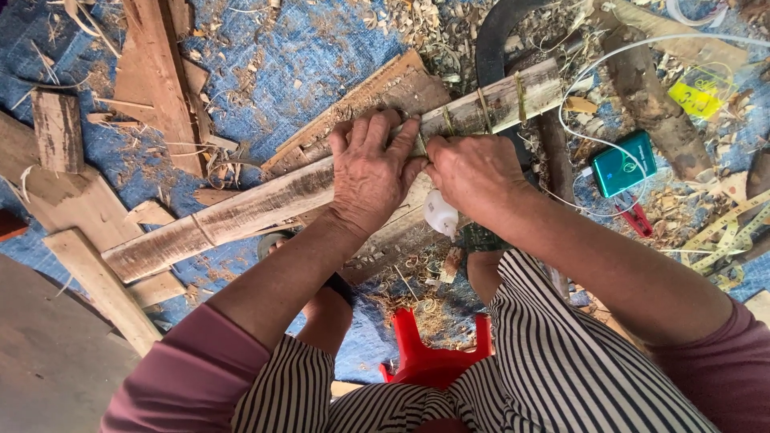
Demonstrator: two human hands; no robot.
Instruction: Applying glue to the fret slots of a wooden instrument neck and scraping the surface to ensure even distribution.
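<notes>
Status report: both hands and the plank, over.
Left hand pressed flat on plank. Right hand pinching at plank's edge beside it; what it grips is hidden. White bottle just below the hands; shavings all around.

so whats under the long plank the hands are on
A wider board and blue tarp with shavings show under the plank; beneath the left hand and right hand is covered.

Long weathered plank (pixel 265 204), lying diagonal.

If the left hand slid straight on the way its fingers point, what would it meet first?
Probably the weathered board lying just beyond the long plank under the left hand, then wood shavings; depth is hard to judge.
</notes>
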